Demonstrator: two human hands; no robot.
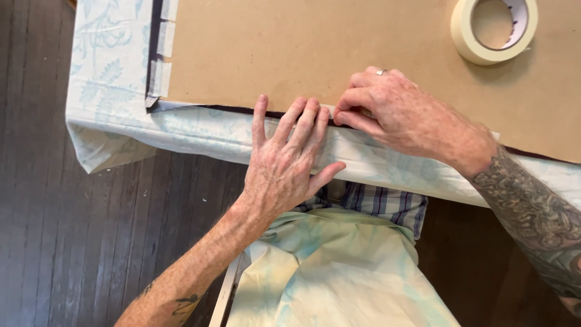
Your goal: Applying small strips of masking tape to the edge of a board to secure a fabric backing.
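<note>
Hands (pixel 284 163) (pixel 405 115) at brown board (pixel 302 48) edge

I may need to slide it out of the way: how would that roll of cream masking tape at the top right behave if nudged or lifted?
The roll of cream masking tape lies flat on the brown paper sheet, so a nudge would probably slide it, not roll it. Its open hollow core suggests it is light. The ring looks stiff enough to lift by one edge.
</note>
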